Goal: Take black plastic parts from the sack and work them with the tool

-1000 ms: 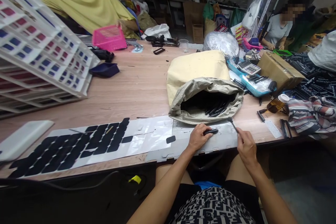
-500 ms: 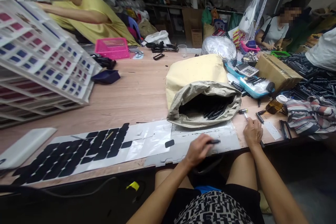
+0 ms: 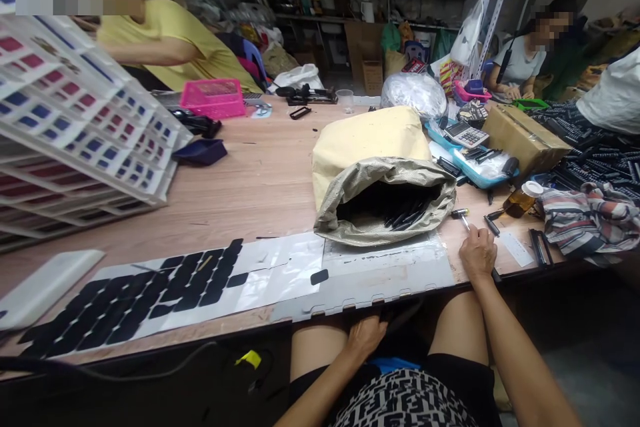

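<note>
My right hand [image 3: 479,253] rests at the table's front edge, its fingers closed round a small hammer [image 3: 465,221]. The hammer's short yellow-and-dark head shows beyond the knuckles on a thin shiny shaft, and a dark handle end shows below the hand. Over my lap, just under the table edge, is my left hand [image 3: 367,335]. Its fingers look curled, with their tips hidden in shadow near dark material; whatever they hold cannot be made out. In front of me lies a sack [image 3: 370,137], its rolled mouth towards me, with slim black pieces [image 3: 407,213] inside.
A grey board [image 3: 385,280] and a white sheet with black patches [image 3: 200,273] lie along the front edge. A white crate [image 3: 120,140] leans at left. A brown bottle [image 3: 521,200], blue tray [image 3: 483,170] and cardboard box [image 3: 525,137] are right. Co-workers sit across.
My left hand has moved from above the grey board, where it held a small dark piece, down below the table edge. The right hand has kept its grip on the hammer.
</note>
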`<state>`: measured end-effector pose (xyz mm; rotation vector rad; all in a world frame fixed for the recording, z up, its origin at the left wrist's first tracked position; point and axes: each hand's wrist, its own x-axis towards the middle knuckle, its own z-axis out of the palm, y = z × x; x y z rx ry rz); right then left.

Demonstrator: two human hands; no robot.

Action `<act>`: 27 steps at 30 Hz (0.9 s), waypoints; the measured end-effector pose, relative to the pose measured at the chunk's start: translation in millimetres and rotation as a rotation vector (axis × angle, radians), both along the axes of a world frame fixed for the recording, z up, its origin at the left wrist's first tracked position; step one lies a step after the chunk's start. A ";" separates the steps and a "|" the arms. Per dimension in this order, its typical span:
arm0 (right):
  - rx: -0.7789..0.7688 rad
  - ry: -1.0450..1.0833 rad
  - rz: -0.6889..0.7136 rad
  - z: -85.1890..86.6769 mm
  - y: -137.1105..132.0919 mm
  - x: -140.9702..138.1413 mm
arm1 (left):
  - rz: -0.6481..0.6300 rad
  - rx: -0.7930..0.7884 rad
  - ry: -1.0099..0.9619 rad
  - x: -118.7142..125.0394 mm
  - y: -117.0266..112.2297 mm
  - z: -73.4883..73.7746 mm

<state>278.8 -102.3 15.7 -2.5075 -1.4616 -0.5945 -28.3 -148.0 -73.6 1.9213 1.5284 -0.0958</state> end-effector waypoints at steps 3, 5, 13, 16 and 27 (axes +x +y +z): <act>0.001 0.001 0.005 -1.6 0.3 0.4 | -0.208 0.099 -0.107 2.4 -13.5 26.1; -0.009 0.003 0.006 -1.9 0.5 -0.1 | -0.403 0.225 -0.294 9.6 -19.4 49.9; -0.020 0.009 0.000 -1.0 1.2 -0.7 | -0.048 0.645 -0.392 56.3 117.3 128.4; -0.015 0.022 -0.001 -0.2 1.1 -1.1 | -0.025 0.493 -0.160 63.8 163.2 133.2; -0.042 0.045 -0.013 2.6 1.0 -3.8 | -0.097 0.424 0.013 73.5 178.4 127.6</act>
